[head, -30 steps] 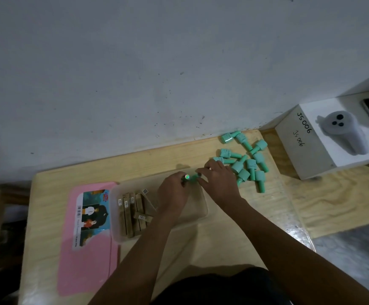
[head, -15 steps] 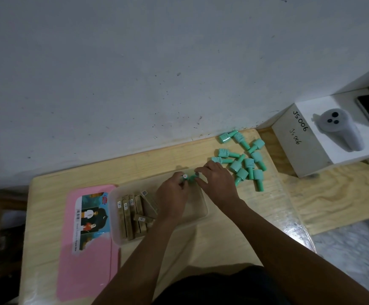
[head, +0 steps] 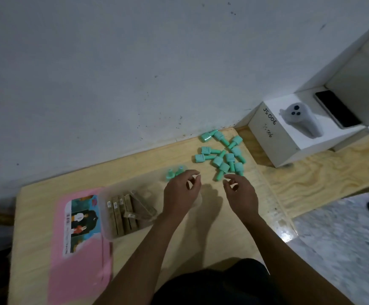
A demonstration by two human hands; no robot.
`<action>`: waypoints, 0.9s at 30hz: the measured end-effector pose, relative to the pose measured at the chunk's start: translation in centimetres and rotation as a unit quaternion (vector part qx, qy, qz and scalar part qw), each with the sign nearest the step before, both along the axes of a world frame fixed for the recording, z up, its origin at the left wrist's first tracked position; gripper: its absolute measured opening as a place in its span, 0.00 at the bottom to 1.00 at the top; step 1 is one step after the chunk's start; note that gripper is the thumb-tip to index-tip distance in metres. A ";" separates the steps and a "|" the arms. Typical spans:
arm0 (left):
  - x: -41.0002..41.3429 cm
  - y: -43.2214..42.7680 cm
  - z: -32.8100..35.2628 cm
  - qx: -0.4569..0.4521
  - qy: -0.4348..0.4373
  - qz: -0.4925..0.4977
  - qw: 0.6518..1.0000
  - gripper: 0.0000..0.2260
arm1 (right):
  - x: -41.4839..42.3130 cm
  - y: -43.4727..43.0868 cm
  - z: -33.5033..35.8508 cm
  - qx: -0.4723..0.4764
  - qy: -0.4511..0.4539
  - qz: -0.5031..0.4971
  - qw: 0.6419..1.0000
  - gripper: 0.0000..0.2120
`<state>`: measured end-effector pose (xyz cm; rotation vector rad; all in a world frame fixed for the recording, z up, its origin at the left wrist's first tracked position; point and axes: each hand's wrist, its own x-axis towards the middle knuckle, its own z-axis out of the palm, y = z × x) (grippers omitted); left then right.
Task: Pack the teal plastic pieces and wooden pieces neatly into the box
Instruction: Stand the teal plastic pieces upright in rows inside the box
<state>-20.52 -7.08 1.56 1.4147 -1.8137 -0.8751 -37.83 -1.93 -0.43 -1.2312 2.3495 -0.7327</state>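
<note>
A clear plastic box lies on the wooden table. Several wooden pieces stand in a row in its left part. Two teal plastic pieces stand upright at the box's far right corner. My left hand hovers over the box's right half, fingers curled and apart, holding nothing. My right hand is just right of the box, fingers loosely curled, empty. A pile of several teal pieces lies on the table beyond my right hand, close to its fingertips.
A pink lid with a picture label lies left of the box. A white carton marked JS 006 with a grey device stands on the right, with a dark phone beside it. A wall runs along the table's far edge.
Both hands were together on a teal piece at the box's far edge. They have let it go and drawn apart; two teal pieces now stand in that corner.
</note>
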 end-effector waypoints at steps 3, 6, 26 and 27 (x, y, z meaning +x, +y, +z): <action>-2.2 1.1 0.5 -0.023 0.015 -0.063 0.998 0.05 | -2.6 2.9 -0.9 0.023 -0.022 -0.033 0.999 0.11; -4.5 1.4 0.5 -0.013 0.010 -0.094 0.995 0.06 | -5.0 4.0 -1.5 0.038 -0.001 -0.057 0.998 0.11; -13.5 -3.4 -5.7 0.223 -0.250 -0.004 0.942 0.13 | -10.8 -3.0 -5.0 0.109 -0.080 0.045 0.990 0.14; -13.5 -3.5 -5.7 0.210 -0.254 -0.001 0.944 0.12 | -11.2 -2.8 -5.1 0.088 -0.108 0.035 0.990 0.13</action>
